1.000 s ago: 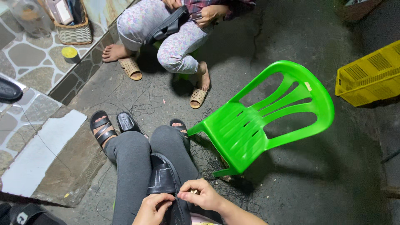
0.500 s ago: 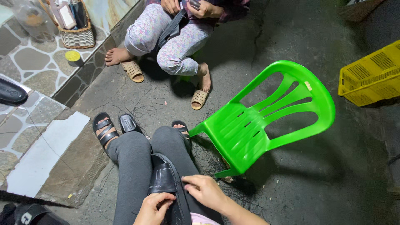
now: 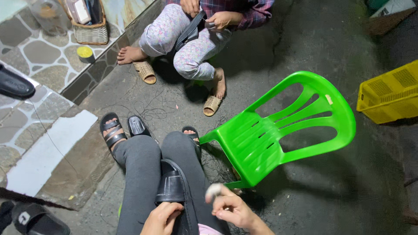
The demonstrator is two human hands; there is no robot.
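The black stitched leather strap (image 3: 172,187) runs lengthwise along the lap; left hand (image 3: 162,217) grips its near end, right hand (image 3: 230,208) is lifted beside it with fingers pinched; what they pinch is too blurred to tell.

A sandal upper (image 3: 172,188) lies on the lap between the left hand (image 3: 161,217) and right hand (image 3: 230,208), a chair (image 3: 283,130) just right of the knees, a crate (image 3: 389,92) farther right, a basket (image 3: 89,30) far left.

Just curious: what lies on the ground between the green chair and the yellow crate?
Nothing. In the head view, the stretch between the green chair and the yellow crate is bare dark concrete floor.
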